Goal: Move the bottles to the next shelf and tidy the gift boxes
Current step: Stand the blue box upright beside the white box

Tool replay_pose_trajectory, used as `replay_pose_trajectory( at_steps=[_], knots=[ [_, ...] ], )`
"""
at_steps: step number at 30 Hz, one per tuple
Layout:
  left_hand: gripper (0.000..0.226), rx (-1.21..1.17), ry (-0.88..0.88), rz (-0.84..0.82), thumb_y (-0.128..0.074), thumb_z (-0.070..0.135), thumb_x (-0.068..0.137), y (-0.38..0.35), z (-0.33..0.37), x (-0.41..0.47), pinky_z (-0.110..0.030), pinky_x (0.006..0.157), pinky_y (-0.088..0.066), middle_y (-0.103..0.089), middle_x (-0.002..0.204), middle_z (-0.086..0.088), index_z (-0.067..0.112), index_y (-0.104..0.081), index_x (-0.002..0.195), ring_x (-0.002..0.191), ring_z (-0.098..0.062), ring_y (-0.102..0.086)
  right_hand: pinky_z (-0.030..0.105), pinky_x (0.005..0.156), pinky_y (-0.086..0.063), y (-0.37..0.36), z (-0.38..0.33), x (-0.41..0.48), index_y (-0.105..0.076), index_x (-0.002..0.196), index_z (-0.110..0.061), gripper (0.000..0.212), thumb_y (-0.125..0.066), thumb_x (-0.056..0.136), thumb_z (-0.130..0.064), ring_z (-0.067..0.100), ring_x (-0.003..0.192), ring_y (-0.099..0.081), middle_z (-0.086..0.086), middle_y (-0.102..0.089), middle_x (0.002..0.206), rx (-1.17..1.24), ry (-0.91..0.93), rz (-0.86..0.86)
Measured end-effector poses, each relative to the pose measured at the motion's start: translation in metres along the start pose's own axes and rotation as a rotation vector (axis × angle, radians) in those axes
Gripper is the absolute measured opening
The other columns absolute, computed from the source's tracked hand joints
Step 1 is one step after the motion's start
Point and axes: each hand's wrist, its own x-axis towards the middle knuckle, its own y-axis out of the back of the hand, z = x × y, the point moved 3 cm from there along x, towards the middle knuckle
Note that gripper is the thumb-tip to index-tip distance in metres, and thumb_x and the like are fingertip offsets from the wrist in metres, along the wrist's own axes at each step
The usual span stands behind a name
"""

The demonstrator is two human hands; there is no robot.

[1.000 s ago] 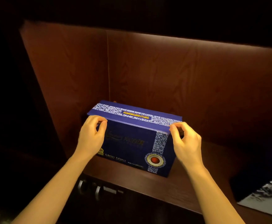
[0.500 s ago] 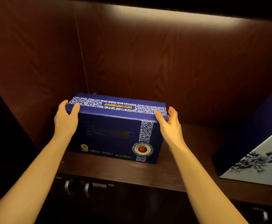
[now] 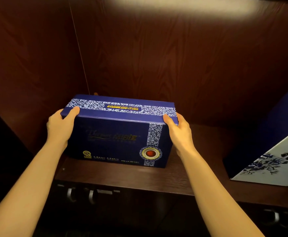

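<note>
A dark blue gift box (image 3: 116, 134) with white floral bands and a red round seal stands upright on the wooden shelf (image 3: 139, 178), in the back left corner. My left hand (image 3: 61, 125) presses its left end, thumb on the top edge. My right hand (image 3: 179, 130) presses its right end, thumb on the top corner. Both hands clasp the box between them. A second gift box (image 3: 273, 151), blue with a white flowered face, leans tilted at the right edge of the view. No bottles are visible.
Dark wood panels (image 3: 174, 57) close the shelf at the back and at the left. Below the shelf front sit cabinet doors with metal handles (image 3: 92, 195). A strip of bare shelf lies between the two boxes.
My hands went from pinching the box's top front edge to clasping its two ends. The view shifted right and closer, bringing the tilted second box into sight.
</note>
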Motion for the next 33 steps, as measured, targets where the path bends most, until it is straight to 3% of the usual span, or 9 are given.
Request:
replay_pose_trajectory(
  at_steps=[7, 10, 14, 21, 26, 33],
  knots=[
    [0.044, 0.064, -0.079, 0.006, -0.062, 0.059, 0.077, -0.007, -0.001, -0.012, -0.034, 0.072, -0.05, -0.07, 0.097, 0.004, 0.026, -0.072, 0.105, 0.091, -0.018, -0.064, 0.045, 0.09, -0.06, 0.017, 0.005, -0.003, -0.057, 0.131, -0.031, 0.047, -0.065, 0.091, -0.055, 0.012, 0.1, -0.072, -0.006, -0.072, 0.114, -0.001, -0.016, 0.039],
    [0.037, 0.067, -0.105, -0.019, -0.062, 0.057, 0.08, -0.015, 0.002, -0.022, -0.029, 0.069, -0.044, -0.068, 0.095, 0.007, 0.031, -0.07, 0.103, 0.089, -0.015, -0.063, 0.044, 0.088, -0.06, 0.032, 0.009, -0.006, -0.058, 0.13, -0.032, 0.047, -0.064, 0.09, -0.056, 0.012, 0.1, -0.071, -0.006, -0.072, 0.113, -0.018, -0.011, 0.063],
    [0.04, 0.074, -0.113, -0.053, -0.062, 0.055, 0.083, -0.028, 0.007, -0.037, -0.028, 0.066, -0.043, -0.069, 0.098, 0.004, 0.024, -0.072, 0.107, 0.088, -0.015, -0.062, 0.043, 0.087, -0.06, 0.054, 0.012, -0.008, -0.06, 0.129, -0.031, 0.047, -0.064, 0.089, -0.056, 0.012, 0.099, -0.072, -0.006, -0.073, 0.112, -0.02, -0.015, 0.095],
    [0.031, 0.12, -0.157, -0.078, -0.062, 0.054, 0.087, -0.056, 0.014, -0.067, -0.027, 0.058, -0.039, -0.065, 0.086, 0.011, 0.024, -0.07, 0.092, 0.076, -0.006, -0.057, 0.035, 0.079, -0.061, 0.097, 0.022, -0.011, -0.063, 0.126, -0.031, 0.041, -0.065, 0.09, -0.052, 0.011, 0.095, -0.073, -0.007, -0.075, 0.107, 0.006, -0.001, 0.105],
    [0.03, 0.135, -0.174, -0.088, -0.062, 0.051, 0.089, -0.079, 0.02, -0.091, -0.026, 0.058, -0.04, -0.065, 0.088, 0.009, 0.023, -0.069, 0.099, 0.078, -0.003, -0.058, 0.032, 0.076, -0.06, 0.132, 0.027, -0.014, -0.063, 0.124, -0.031, 0.038, -0.066, 0.092, -0.05, 0.009, 0.092, -0.074, -0.007, -0.075, 0.106, 0.024, 0.014, 0.093],
    [0.038, 0.146, -0.194, -0.092, -0.062, 0.05, 0.091, -0.107, 0.028, -0.121, -0.03, 0.059, -0.044, -0.067, 0.098, -0.002, 0.016, -0.07, 0.105, 0.085, -0.018, -0.062, 0.046, 0.091, -0.058, 0.172, 0.033, -0.013, -0.065, 0.126, -0.03, 0.039, -0.064, 0.093, -0.049, 0.014, 0.101, -0.071, -0.006, -0.074, 0.112, 0.019, 0.035, 0.075]
  ],
)
